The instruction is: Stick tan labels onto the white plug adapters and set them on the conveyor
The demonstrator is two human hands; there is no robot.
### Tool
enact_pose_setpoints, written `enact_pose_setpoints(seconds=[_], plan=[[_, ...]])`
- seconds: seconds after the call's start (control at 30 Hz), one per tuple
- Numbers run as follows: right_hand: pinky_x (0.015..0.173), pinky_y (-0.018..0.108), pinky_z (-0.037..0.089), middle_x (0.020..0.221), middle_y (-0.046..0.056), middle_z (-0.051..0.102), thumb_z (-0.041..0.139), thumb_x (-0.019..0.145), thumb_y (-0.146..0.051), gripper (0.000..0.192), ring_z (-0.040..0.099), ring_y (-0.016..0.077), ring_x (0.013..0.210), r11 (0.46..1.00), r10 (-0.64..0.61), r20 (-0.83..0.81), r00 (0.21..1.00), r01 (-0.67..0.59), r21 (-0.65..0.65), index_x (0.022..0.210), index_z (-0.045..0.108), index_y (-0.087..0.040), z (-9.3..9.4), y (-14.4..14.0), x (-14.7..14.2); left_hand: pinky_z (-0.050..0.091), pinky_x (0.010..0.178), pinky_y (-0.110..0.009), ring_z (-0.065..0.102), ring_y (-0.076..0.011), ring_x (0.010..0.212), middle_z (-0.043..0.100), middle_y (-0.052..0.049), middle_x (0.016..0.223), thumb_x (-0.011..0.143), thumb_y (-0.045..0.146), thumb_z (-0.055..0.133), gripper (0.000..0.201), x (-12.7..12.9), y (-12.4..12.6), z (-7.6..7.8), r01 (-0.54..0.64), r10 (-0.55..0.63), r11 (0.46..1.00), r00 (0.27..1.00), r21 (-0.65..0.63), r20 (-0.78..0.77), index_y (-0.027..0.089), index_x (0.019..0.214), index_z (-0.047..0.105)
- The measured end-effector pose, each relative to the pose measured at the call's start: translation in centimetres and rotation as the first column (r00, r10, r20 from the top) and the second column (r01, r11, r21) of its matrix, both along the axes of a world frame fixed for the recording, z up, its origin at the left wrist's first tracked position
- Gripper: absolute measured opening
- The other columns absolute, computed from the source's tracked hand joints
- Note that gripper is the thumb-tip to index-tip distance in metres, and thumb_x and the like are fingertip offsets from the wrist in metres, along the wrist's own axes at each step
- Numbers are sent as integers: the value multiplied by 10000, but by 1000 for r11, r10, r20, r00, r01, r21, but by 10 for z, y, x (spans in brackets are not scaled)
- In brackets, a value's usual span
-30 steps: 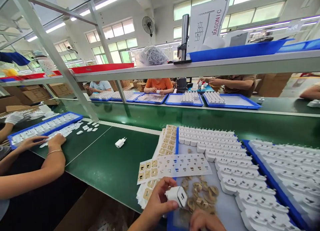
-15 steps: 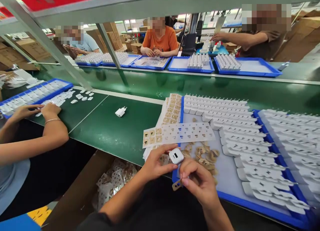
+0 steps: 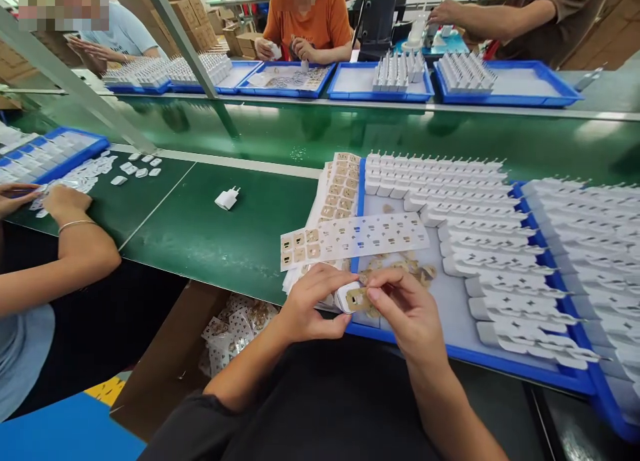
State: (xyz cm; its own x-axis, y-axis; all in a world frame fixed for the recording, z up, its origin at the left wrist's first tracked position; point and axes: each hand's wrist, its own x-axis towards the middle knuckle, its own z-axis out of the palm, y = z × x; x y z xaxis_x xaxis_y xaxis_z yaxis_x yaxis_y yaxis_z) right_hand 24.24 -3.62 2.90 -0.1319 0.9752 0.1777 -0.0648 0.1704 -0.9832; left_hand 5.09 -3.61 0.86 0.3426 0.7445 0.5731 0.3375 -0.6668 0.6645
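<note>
Between its thumb and fingers, my left hand (image 3: 314, 304) holds a white plug charger (image 3: 341, 297), port face toward me. My right hand (image 3: 407, 308) pinches a small tan sticker (image 3: 357, 300) with cut-out slots, which lies over the charger's port face. Just beyond my hands, a sticker sheet (image 3: 350, 240) with several tan stickers at its left end rests across a stack of similar sheets (image 3: 341, 184) and the edge of a blue tray (image 3: 450, 354). Peeled tan scraps (image 3: 425, 272) lie inside that tray, partly hidden by my right hand.
Rows of white chargers (image 3: 500, 268) fill the tray's right side, and another full tray (image 3: 613, 408) adjoins it. A lone charger (image 3: 227, 198) lies on the green bench (image 3: 185, 228). A co-worker's arm (image 3: 65, 261) is at left. Below the bench stands a carton (image 3: 150, 361) of used sheets.
My right hand has raised the tan sticker from below the charger onto its port face. My left hand has turned the charger slightly. The view has tipped downward.
</note>
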Motion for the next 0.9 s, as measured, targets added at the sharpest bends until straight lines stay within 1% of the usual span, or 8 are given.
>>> enact_pose_setpoints(seconds=[0.17,0.4,0.6,0.7,0.9], plan=[[727,283,517,817,5,642,668,877,-223,29,616,158,786,1000,23,-5,1000,-23,-16,855,650,-232,3,0,-3,541,877,-380,667,-225,976,727,-91,1138,786,238,631,530,1,0,4,18,-18,1000,1000,-23,-2,211,1313,585],[719,293,518,799,4,629,660,882,-234,42,606,159,769,999,37,6,999,-37,-18,844,643,-228,4,0,-3,538,891,-398,664,-234,995,723,-85,1158,791,244,635,549,0,0,4,24,-25,999,1000,-43,-16,224,1336,571],[741,276,506,839,-6,634,650,899,-203,43,613,150,806,998,49,4,999,-49,-26,878,650,-241,4,-3,-2,542,881,-388,663,-227,991,723,-95,1150,779,221,642,547,2,-1,6,24,-24,999,1000,-29,-14,207,1322,575],[747,289,506,861,1,637,635,915,-207,42,620,156,815,999,31,45,999,-31,-14,902,645,-245,4,-6,-3,541,876,-383,661,-225,989,723,-93,1152,774,204,640,558,3,-2,7,21,-21,1000,1000,-18,-14,207,1327,569],[735,320,512,838,9,635,672,893,-209,43,618,167,780,996,-54,156,986,42,81,895,637,-235,3,-8,-7,546,864,-391,667,-234,981,726,-97,1143,768,195,644,571,3,-2,7,0,0,1000,999,8,-34,215,1333,566]])
